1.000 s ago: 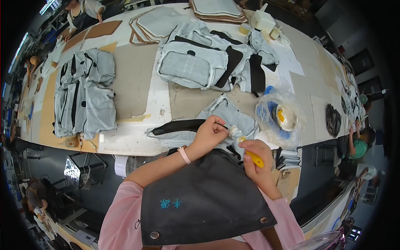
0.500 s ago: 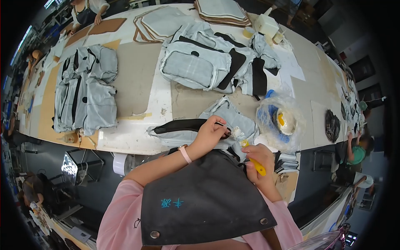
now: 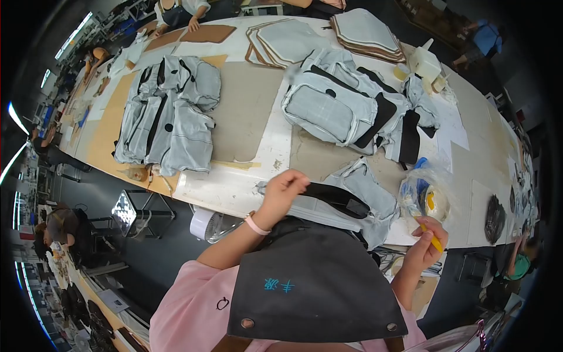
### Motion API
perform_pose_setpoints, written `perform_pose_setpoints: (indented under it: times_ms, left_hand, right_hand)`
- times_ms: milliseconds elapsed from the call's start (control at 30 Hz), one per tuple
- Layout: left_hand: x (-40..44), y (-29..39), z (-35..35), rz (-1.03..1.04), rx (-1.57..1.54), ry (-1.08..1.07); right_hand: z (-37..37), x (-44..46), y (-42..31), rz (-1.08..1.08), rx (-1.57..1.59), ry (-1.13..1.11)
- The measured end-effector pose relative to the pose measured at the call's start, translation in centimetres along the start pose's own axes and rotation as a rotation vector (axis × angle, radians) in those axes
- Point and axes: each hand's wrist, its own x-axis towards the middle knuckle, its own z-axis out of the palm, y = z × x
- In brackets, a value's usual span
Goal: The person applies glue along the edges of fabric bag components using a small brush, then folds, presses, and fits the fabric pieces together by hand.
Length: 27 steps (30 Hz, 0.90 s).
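Note:
My right hand (image 3: 423, 251) is closed around the yellow handle of a brush (image 3: 436, 243). It is beside a bowl (image 3: 441, 206) that has something yellow in it and clear plastic around it. My left hand (image 3: 280, 196) has its fingers curled together over the left end of a black strip (image 3: 334, 198); whether anything is pinched in them is hidden. The strip lies along a pale grey fabric piece (image 3: 370, 186) at the table's near edge.
Grey bag panels with black zips (image 3: 190, 138) lie on the left, and more grey bag pieces (image 3: 331, 111) in the middle. Stacked panels (image 3: 363, 32) and a white container (image 3: 425, 63) are at the back. A co-worker's hand (image 3: 194, 24) rests at the far edge.
My right hand has moved right with the brush, away from the strip toward the bowl. My left hand has shifted to the strip's left end. The camera view has turned left.

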Motion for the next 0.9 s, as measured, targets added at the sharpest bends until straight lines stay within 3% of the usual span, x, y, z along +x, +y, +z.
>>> perform_pose_setpoints:
  times_ms: [100, 167, 233, 267, 367, 433, 467, 567, 667, 767, 833, 900]
  left_hand:
    - [0.6, -2.4, -8.1, 0.025, -0.163, 0.308]
    - [-0.3, -3.2, -12.3, -0.087, 0.331, 0.354]
    - [-0.9, -6.5, -13.7, -0.029, 0.309, 0.098]
    - [-1.4, -5.4, -13.7, -0.205, 0.542, -0.027]
    - [-1.7, -4.1, -11.9, -0.119, 0.541, -0.255]
    - [-0.8, -4.2, -10.9, -0.065, 0.688, -0.249]
    - [-0.3, -6.4, -10.8, 0.167, 0.679, -0.168]
    - [0.4, -5.2, -8.6, 0.131, 0.486, -0.199]
    - [0.2, 2.2, -5.7, 0.234, 0.474, -0.096]
    - [2.3, 5.5, -4.1, 0.353, 0.035, 0.274]
    - [3.4, 7.5, -3.7, 0.415, -0.232, 0.504]
    - [2.0, 9.0, -1.8, 0.219, -0.54, 0.353]
  right_hand:
    - [-0.9, 0.1, 0.7, 0.046, -0.017, 0.021]
    - [-0.8, 0.3, 1.1, 0.05, -0.021, 0.018]
    - [-0.9, 0.2, 1.8, 0.097, -0.011, 0.002]
    - [-0.8, 0.5, 1.9, 0.098, -0.001, -0.018]
    - [-0.5, 0.7, 2.0, 0.133, -0.012, -0.05]
    - [-0.3, 0.7, 2.1, 0.152, -0.03, -0.045]
    - [-0.2, 0.7, 2.2, 0.154, -0.037, -0.037]
    - [-0.6, 1.5, 3.0, 0.121, 0.066, 0.041]
    - [-1.4, 1.8, 3.1, 0.132, 0.216, 0.143]
    - [3.7, 5.1, -8.0, 0.336, 0.141, 0.281]
    - [2.7, 4.4, -3.1, 0.092, 0.026, 0.178]
    - [2.5, 3.6, 0.7, -0.285, -0.111, 0.023]
